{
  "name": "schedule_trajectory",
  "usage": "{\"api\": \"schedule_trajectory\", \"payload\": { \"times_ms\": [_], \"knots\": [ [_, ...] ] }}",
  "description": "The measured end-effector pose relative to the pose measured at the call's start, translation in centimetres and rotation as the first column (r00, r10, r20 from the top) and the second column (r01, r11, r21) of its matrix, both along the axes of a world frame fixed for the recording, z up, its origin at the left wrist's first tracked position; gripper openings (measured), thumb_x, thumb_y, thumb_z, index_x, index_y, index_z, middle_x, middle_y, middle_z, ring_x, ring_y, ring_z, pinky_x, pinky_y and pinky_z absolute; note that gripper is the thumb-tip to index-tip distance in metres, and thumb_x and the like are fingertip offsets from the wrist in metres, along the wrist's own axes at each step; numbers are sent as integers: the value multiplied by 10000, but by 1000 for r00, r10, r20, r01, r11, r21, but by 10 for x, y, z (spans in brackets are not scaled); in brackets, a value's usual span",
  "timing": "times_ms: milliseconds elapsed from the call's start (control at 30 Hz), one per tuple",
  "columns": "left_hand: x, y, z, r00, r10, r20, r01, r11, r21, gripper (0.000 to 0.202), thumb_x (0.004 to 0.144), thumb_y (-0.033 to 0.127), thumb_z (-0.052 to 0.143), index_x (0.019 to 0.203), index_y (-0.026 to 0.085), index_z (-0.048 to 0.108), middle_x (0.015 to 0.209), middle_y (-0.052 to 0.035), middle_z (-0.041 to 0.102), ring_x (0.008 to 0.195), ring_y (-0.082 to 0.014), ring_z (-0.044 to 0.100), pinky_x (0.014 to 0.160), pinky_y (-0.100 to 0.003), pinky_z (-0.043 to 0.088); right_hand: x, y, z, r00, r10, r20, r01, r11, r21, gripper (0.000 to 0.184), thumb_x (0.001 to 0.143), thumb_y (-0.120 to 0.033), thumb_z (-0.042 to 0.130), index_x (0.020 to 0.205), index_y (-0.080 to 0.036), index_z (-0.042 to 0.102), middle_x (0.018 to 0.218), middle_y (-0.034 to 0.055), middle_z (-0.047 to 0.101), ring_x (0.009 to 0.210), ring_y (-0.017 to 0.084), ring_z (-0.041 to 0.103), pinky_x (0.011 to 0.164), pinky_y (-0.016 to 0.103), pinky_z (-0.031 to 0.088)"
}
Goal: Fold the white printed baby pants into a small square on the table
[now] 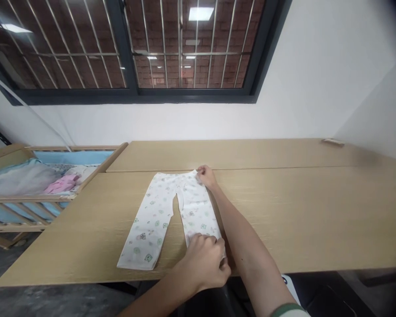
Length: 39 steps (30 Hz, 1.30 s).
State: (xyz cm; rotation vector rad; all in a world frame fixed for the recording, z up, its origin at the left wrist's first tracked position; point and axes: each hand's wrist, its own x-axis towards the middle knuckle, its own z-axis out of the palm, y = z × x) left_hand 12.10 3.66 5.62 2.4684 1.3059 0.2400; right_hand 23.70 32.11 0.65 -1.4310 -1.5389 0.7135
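Observation:
A pair of small white trousers [158,215] with a green and grey print lies flat on the wooden table [310,211], waistband towards the wall and legs towards me. At the waistband's right corner, my right hand [206,177] pinches the cloth between closed fingers. My left hand [206,259] is closed over the lower end of the right trouser leg, gripping the cloth and covering most of that hem. The left trouser leg is spread out and untouched, with a gap of bare table between the two legs.
On the left stands a wooden cot [29,202] with blue lining, whitish bedding and a pink cloth [62,183]. A barred window [191,94] is set in the white wall behind. A small flat object [332,141] lies at the table's far right edge.

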Motion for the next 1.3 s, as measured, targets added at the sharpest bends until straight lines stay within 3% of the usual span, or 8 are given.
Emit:
{"api": "schedule_trajectory", "payload": {
  "times_ms": [167, 367, 533, 733, 967, 1133, 1233, 1300],
  "knots": [
    [-13, -4, 4, 947, 163, 276, -127, 981, -145, 48, 756, 227, 558, 713, 214, 573, 702, -38, 675, 675, -219, 628, 651, -317, 428, -3, -6, 10, 997, -8, -78, 6, 1000, -22, 229, 717, -140, 628, 939, -185, 595, 699, -32, 582, 607, 127, 606, 536, 210, 498],
    [-80, -29, 8, 490, 501, 713, -231, 864, -448, 219, 884, 360, 528, 741, 208, 592, 679, -23, 683, 605, -156, 614, 580, -250, 459, -39, -3, 42, 993, -7, -117, 4, 1000, -25, 245, 800, -236, 622, 1024, -174, 544, 800, 22, 647, 672, 149, 654, 608, 245, 537],
    [-144, -60, -7, 379, 564, 734, -418, 812, -408, 430, 893, 586, 546, 727, 203, 648, 667, -27, 685, 587, -168, 632, 597, -268, 523, -110, 5, 58, 999, 10, -43, -11, 1000, -10, 309, 802, -267, 619, 1092, -184, 552, 860, 24, 654, 734, 155, 644, 673, 255, 528],
    [-204, -80, -49, 310, 753, 580, -705, 592, -391, 486, 825, 689, 568, 824, 225, 713, 720, -41, 740, 637, -238, 695, 597, -311, 536, -187, 0, 43, 992, 12, 128, -7, 999, -41, 306, 766, -190, 589, 1069, -223, 559, 933, 28, 673, 825, 179, 643, 774, 291, 523],
    [-229, -86, -62, 491, 789, 369, -795, 579, -180, 364, 939, 541, 464, 846, 277, 697, 745, -8, 753, 718, -241, 727, 624, -301, 483, -211, -17, 35, 956, 61, 286, -37, 995, -90, 301, 820, -151, 561, 1117, -195, 542, 1039, 109, 689, 955, 254, 667, 840, 374, 525],
    [-221, -92, -51, 635, 682, 364, -772, 535, 344, 263, 979, 443, 488, 868, 255, 635, 769, -36, 720, 754, -256, 697, 717, -360, 498, -212, -55, 56, 897, 263, 356, -286, 958, 12, 332, 949, -271, 528, 1274, -202, 515, 1299, 123, 641, 1172, 236, 621, 1006, 377, 483],
    [-208, -93, -49, 820, 432, 375, -572, 597, 563, 252, 985, 334, 506, 1184, 223, 613, 1147, -105, 719, 1078, -269, 670, 936, -392, 498, -216, -109, 66, 742, 501, 445, -591, 802, 82, 460, 971, -404, 563, 1385, -214, 501, 1470, 113, 547, 1349, 243, 517, 1119, 376, 410],
    [-198, -94, -53, 881, 377, 288, -472, 637, 610, 388, 979, 307, 515, 1348, 192, 545, 1366, -148, 620, 1286, -295, 567, 1022, -408, 468, -216, -155, 67, 492, 676, 548, -834, 548, 73, 577, 979, -469, 559, 1471, -186, 455, 1555, 139, 463, 1443, 271, 421, 1184, 409, 342]
  ]
}}
